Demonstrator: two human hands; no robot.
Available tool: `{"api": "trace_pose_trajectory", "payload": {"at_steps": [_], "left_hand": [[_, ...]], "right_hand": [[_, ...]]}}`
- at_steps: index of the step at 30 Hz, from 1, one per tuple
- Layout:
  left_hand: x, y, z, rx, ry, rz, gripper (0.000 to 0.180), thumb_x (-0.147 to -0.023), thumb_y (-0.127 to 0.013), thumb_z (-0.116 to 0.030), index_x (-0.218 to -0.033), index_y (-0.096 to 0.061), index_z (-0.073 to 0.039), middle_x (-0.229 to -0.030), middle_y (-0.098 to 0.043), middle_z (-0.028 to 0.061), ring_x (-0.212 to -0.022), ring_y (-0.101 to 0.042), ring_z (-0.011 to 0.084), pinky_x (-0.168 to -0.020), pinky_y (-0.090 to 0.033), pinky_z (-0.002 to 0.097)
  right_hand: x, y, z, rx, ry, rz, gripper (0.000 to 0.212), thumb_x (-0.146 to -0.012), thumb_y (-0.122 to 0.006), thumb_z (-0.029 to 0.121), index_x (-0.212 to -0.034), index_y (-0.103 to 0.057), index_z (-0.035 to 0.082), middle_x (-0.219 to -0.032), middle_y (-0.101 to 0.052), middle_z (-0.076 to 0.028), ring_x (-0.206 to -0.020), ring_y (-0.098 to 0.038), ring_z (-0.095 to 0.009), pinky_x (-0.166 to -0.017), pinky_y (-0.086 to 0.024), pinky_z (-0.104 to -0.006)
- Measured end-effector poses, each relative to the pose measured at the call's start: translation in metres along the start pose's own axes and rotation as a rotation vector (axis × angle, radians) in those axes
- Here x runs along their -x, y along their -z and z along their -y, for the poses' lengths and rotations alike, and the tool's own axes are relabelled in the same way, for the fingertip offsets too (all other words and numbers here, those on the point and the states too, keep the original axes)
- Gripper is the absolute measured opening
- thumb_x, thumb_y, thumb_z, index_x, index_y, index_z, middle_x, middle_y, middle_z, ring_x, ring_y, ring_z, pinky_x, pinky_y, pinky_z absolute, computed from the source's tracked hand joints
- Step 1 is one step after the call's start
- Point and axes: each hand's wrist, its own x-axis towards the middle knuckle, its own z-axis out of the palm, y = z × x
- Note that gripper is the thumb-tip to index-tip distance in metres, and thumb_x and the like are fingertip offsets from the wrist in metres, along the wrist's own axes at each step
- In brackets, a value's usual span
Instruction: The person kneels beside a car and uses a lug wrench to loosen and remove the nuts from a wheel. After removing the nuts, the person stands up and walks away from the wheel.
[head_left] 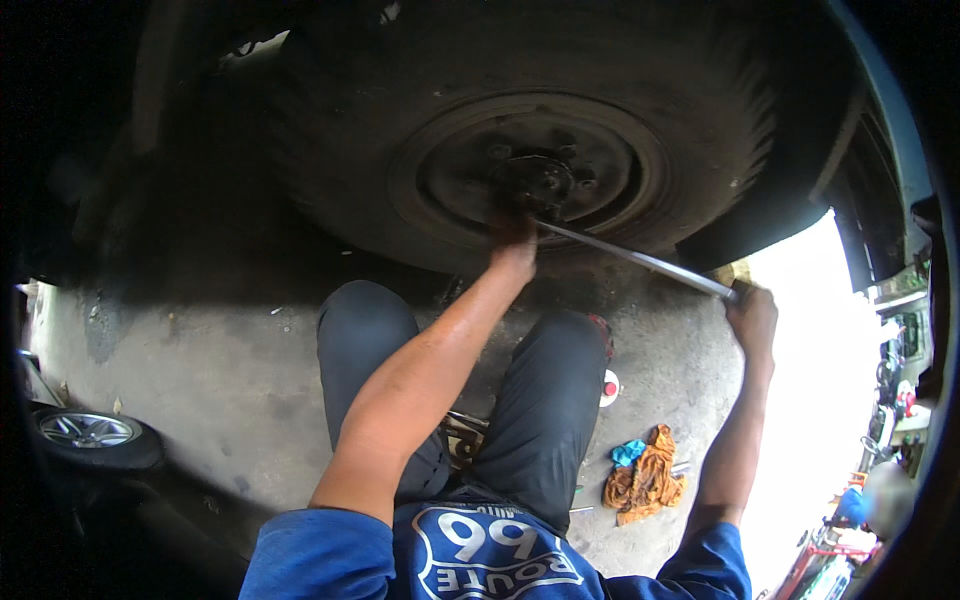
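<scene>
One shirt, two hands, one bar, two wheels.

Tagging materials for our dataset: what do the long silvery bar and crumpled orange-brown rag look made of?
Long silvery straight bar: probably metal, smooth finish, given its bright sheen.
Crumpled orange-brown rag: likely cloth, matte, given its soft folds; fibre unclear.

Shows as a long, straight, silvery bar, held by its dark end in the right grip, slanting up leftward toward the blurred left grip; just beyond the left grip, stands upright as a dark, dusty wheel, broad-tyred, with round fittings ringing the hub
</scene>
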Motion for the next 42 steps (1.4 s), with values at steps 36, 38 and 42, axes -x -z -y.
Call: {"api": "trace_pose_trajectory", "payload": {"at_steps": [36,38,42], "left_hand": [[0.011,-0.02,-0.042,0.183,0.112,0.063,0.034,-0.103,-0.044,-0.027,-0.13,-0.054,-0.008,-0.125,-0.057,0.0083,-0.113,-0.054,0.0172,-0.094,-0.048,0.0317],[0.01,-0.011,-0.034,0.095,0.061,0.076,0.038,-0.102,-0.045,-0.03,-0.132,-0.052,-0.006,-0.129,-0.054,0.0103,-0.115,-0.052,0.0178,-0.094,-0.048,0.0313],[0.003,0.007,-0.017,-0.893,-0.517,0.13,0.04,-0.102,-0.044,-0.027,-0.129,-0.05,0.003,-0.128,-0.053,0.0245,-0.118,-0.049,0.0399,-0.103,-0.037,0.0429]], "right_hand": [[-0.117,-0.002,-0.032,0.288,0.347,-0.912,0.032,-0.062,-0.076,0.027,-0.091,-0.069,0.016,-0.094,-0.067,-0.007,-0.083,-0.065,-0.027,-0.079,-0.052,-0.0423],[-0.108,-0.083,-0.044,0.207,0.151,-0.809,0.035,-0.065,-0.076,0.028,-0.097,-0.07,0.016,-0.101,-0.068,-0.008,-0.087,-0.065,-0.029,-0.078,-0.051,-0.0435],[-0.021,-0.274,0.065,-0.399,-0.143,-0.253,0.033,-0.07,-0.068,0.02,-0.099,-0.068,0.006,-0.101,-0.068,-0.018,-0.094,-0.064,-0.04,-0.08,-0.05,-0.0476]]}}
